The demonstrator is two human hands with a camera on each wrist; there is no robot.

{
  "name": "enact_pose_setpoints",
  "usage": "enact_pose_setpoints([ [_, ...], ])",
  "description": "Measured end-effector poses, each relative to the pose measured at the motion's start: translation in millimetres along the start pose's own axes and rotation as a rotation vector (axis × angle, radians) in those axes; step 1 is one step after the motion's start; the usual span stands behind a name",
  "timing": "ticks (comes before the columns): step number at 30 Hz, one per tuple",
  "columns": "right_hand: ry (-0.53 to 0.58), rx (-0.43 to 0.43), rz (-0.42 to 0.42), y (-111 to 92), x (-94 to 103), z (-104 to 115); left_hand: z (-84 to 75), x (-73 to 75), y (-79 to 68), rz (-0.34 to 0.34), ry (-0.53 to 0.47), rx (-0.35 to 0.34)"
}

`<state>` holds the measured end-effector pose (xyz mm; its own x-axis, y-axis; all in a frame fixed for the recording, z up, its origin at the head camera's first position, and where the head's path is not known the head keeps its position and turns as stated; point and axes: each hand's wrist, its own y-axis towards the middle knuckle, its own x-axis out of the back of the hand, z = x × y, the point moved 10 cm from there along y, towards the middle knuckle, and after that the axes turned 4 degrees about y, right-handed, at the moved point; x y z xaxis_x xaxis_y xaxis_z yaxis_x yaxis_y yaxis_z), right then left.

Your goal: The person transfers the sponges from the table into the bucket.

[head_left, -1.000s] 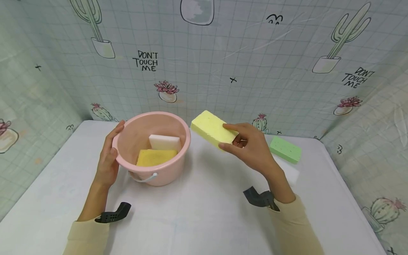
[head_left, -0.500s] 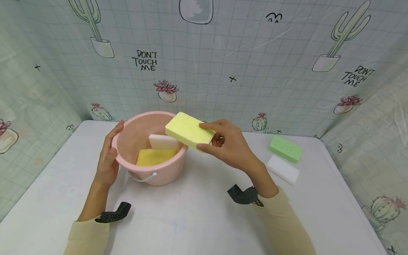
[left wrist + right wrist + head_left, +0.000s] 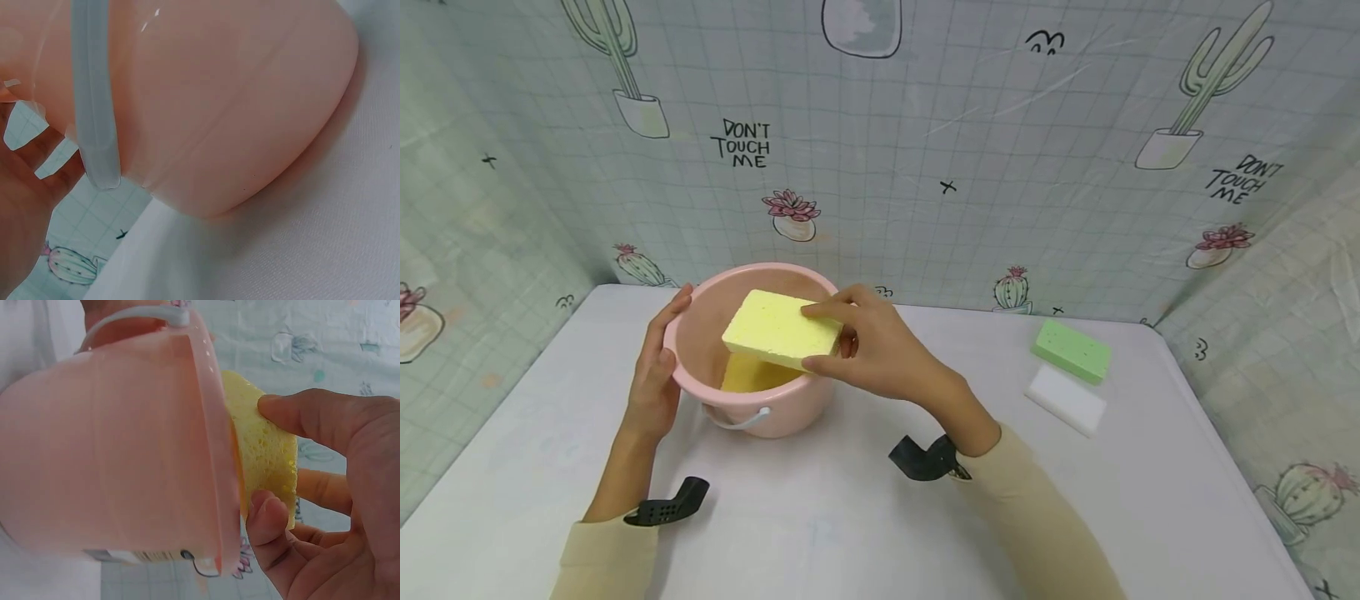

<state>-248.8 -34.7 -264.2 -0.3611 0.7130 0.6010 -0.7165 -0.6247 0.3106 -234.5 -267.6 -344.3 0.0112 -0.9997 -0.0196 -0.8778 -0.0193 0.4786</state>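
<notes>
A pink bucket (image 3: 778, 408) with a pale handle (image 3: 94, 94) stands on the left part of the table. My left hand (image 3: 657, 379) holds its left side, fingers and thumb at the rim. Over the mouth of the bucket, my right hand (image 3: 880, 346) pinches a pale yellow sponge (image 3: 771, 327) by its right end. In the right wrist view this sponge (image 3: 262, 450) overlaps the rim, thumb and fingers on its sides. Below it, inside the bucket, part of a darker yellow sponge (image 3: 748, 373) shows. The white block in there is hidden behind the held sponge.
Toward the right of the white table (image 3: 820, 517) lie a green sponge (image 3: 1072, 350) and a white block (image 3: 1066, 398), close beside each other. A patterned cloth (image 3: 880, 208) hangs behind the table and along its sides.
My right hand has carried the pale yellow sponge leftward from beside the bucket to over its mouth, covering the white block inside. My left hand and the bucket have stayed put.
</notes>
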Motion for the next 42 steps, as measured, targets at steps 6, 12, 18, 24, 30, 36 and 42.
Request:
enact_pose_setpoints([
  [6,-0.093,0.032,0.073,13,-17.6,8,2.0,-0.1,0.6,0.01,-0.009,-0.022],
  [12,-0.201,0.046,0.16,26,-31.2,14,-0.6,-1.5,-0.1,-0.007,0.003,0.006],
  [18,-0.187,0.051,0.206,29,-38.1,16,1.7,-1.2,0.3,-0.018,0.009,0.033],
  [24,-0.173,0.037,0.269,32,-47.8,16,2.5,0.1,0.5,-0.024,0.016,0.033],
  [30,-0.192,0.035,0.286,34,-49.9,15,-1.2,-0.5,0.5,-0.01,-0.002,0.009],
  [36,-0.223,0.035,0.249,37,-44.9,15,-1.5,-0.7,0.2,-0.009,0.001,0.007],
  [42,-0.239,0.02,0.239,39,-43.5,12,2.3,1.3,0.0,-0.025,0.013,0.021],
])
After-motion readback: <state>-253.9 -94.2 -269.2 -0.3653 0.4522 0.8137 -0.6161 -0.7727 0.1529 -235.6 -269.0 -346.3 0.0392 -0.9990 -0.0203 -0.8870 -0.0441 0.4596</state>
